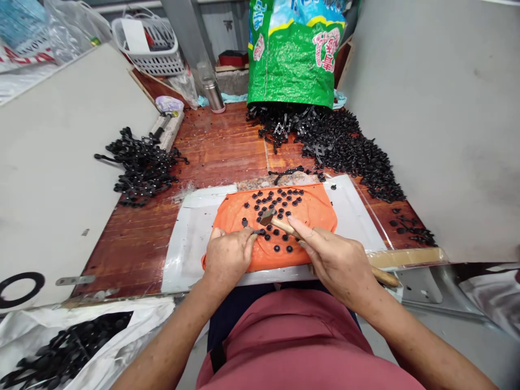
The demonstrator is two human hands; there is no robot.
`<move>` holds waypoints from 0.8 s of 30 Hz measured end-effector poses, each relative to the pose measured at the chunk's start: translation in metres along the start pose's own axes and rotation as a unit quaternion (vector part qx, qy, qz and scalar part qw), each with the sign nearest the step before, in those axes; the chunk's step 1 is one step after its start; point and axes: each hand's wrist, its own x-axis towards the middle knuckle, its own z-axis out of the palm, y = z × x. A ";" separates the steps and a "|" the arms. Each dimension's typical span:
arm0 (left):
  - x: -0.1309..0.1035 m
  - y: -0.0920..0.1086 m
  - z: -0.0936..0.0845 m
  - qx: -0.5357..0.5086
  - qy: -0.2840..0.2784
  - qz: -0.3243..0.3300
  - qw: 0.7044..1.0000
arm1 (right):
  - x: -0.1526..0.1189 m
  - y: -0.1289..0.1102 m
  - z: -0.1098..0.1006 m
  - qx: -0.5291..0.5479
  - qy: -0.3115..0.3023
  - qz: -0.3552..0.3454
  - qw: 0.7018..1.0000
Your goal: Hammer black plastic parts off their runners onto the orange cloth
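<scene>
My right hand is closed around the wooden handle of a hammer, whose metal head hangs just over the orange cloth. The handle's end sticks out behind my wrist. Between thumb and fingers, my left hand pinches a small flat black part close below the hammer head; its far end is at one of the round pieces. Several small round black pieces are spread over the orange cloth in loose rows. Whether the hammer touches anything, I cannot tell.
Joined black linkage parts lie heaped at left. A green bag stands at the back, beside a large pile of small black parts. There are also a steel flask, a white basket and a white sack of black parts.
</scene>
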 end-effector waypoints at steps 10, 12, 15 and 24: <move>-0.001 -0.001 0.003 0.014 0.019 0.013 1.000 | -0.006 -0.005 0.008 -0.034 0.006 0.001 0.999; 0.000 -0.001 0.004 0.007 0.025 0.012 1.000 | -0.004 -0.007 0.009 -0.061 -0.030 0.002 0.998; 0.000 -0.003 0.005 -0.046 0.032 -0.006 0.998 | 0.001 -0.011 0.009 -0.074 -0.075 -0.001 0.994; -0.006 -0.006 -0.022 -0.700 -0.010 -0.138 0.701 | 0.015 -0.019 -0.005 0.297 0.010 0.037 0.954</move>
